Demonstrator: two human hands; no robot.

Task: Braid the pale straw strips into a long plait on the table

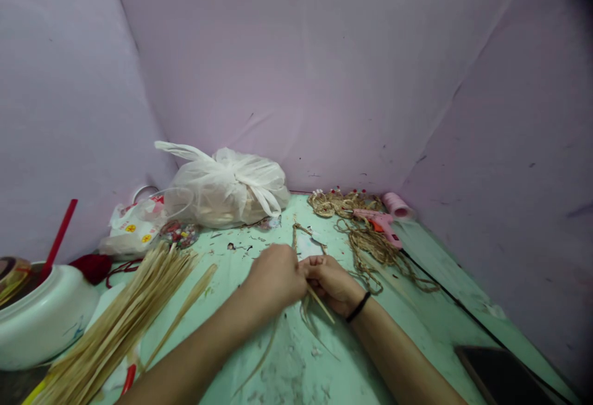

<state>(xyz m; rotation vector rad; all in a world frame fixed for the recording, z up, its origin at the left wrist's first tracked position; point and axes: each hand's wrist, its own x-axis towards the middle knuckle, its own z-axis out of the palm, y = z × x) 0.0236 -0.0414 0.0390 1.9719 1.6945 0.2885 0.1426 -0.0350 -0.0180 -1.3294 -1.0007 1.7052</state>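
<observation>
Pale lilac walls [301, 71] rise along the back and both sides of a pale green tabletop [417, 318] littered with dark scraps. A long bundle of dry, straw-coloured fibre strips [125, 312] slants across the left. A knotted, translucent white plastic bag [231, 189] crowds the back edge; a rounded white pot [50, 325] sits at the left border. Tangled brown braided cord [370, 250] lies right of centre, leaving bare green surface between it and the right edge, crossed by a thin black cable [458, 303]. The left hand [278, 278] is curled, its fingertips hidden, so its hold cannot be told. Close beside it, the right hand [331, 284] pinches a narrow straw-coloured strip [320, 304] between thumb and fingers. This strip is mid-tabletop, its end pointing into open room between the forearms.
</observation>
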